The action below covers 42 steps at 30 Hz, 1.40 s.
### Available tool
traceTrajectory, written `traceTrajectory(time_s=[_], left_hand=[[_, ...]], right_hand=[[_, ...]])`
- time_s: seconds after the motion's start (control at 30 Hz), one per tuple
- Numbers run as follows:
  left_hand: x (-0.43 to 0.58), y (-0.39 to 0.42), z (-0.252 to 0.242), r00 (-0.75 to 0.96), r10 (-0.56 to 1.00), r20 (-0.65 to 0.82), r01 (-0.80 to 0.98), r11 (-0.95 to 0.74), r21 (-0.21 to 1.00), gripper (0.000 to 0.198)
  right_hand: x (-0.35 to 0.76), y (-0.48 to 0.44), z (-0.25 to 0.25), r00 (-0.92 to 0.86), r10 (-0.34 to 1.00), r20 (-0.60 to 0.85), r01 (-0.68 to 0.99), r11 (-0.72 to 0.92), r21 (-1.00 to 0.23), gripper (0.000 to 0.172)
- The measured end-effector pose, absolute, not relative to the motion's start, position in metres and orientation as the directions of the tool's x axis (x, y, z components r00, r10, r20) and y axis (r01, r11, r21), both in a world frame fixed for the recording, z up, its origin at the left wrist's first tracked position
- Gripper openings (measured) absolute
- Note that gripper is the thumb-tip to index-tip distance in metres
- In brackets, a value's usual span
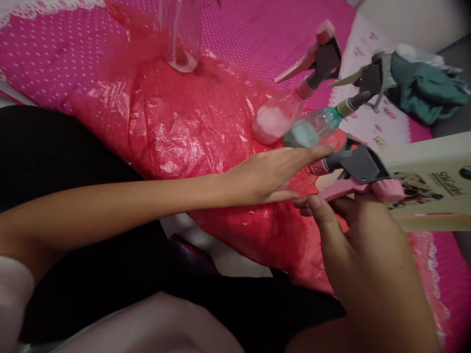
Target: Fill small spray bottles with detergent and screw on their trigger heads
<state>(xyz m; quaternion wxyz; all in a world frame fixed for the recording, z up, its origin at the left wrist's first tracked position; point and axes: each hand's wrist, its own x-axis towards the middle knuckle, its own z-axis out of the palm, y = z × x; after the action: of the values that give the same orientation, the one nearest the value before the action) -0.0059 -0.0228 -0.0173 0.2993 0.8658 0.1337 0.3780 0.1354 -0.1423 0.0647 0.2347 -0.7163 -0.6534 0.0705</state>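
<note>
My left hand (pixel 268 174) is wrapped round the clear body of a spray bottle, just below its pink collar. The bottle's grey and pink spray head (pixel 362 166) points to the right. My right hand (pixel 364 235) is closed on the pink trigger of that head, thumb and fingers pinching its tip. Beyond my hands, a pink spray bottle (pixel 274 117) and a green spray bottle (pixel 312 128) lean on the red plastic sheet (pixel 191 127). A clear bottle (pixel 181 37) stands at the top, its upper end out of view.
A pink dotted cloth (pixel 243 34) lies under the plastic. At the right are a cream box (pixel 437 171) with printing and a bundle of dark green cloth (pixel 423 90). My dark-clad legs (pixel 73 162) are below the cloth's near edge.
</note>
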Motion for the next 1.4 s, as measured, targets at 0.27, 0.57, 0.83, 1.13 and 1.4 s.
traceTrajectory(time_s=[0.27, 0.57, 0.83, 1.13, 1.4], left_hand=[[-0.007, -0.021, -0.017, 0.701, 0.461, 0.544, -0.012, -0.755, 0.656, 0.064], [-0.005, -0.024, -0.014, 0.739, 0.402, 0.540, 0.005, -0.805, 0.593, 0.064], [-0.008, -0.024, -0.015, 0.715, 0.467, 0.520, 0.021, -0.758, 0.652, 0.070], [-0.004, -0.024, -0.016, 0.701, 0.476, 0.532, 0.047, -0.775, 0.631, 0.053], [0.001, -0.022, -0.021, 0.674, 0.472, 0.569, 0.056, -0.800, 0.597, 0.061]], right_hand=[[0.187, -0.132, 0.068, 0.006, 0.985, 0.175, 0.683, 0.124, -0.720, 0.023], [0.173, -0.100, 0.038, 0.142, 0.908, 0.395, 0.528, 0.268, -0.806, 0.036], [0.155, -0.080, 0.024, 0.302, 0.832, 0.465, 0.365, 0.350, -0.863, 0.015], [0.140, -0.070, 0.005, 0.489, 0.662, 0.567, 0.451, 0.365, -0.815, 0.029], [0.143, -0.079, 0.005, 0.368, 0.778, 0.509, 0.379, 0.374, -0.846, 0.022]])
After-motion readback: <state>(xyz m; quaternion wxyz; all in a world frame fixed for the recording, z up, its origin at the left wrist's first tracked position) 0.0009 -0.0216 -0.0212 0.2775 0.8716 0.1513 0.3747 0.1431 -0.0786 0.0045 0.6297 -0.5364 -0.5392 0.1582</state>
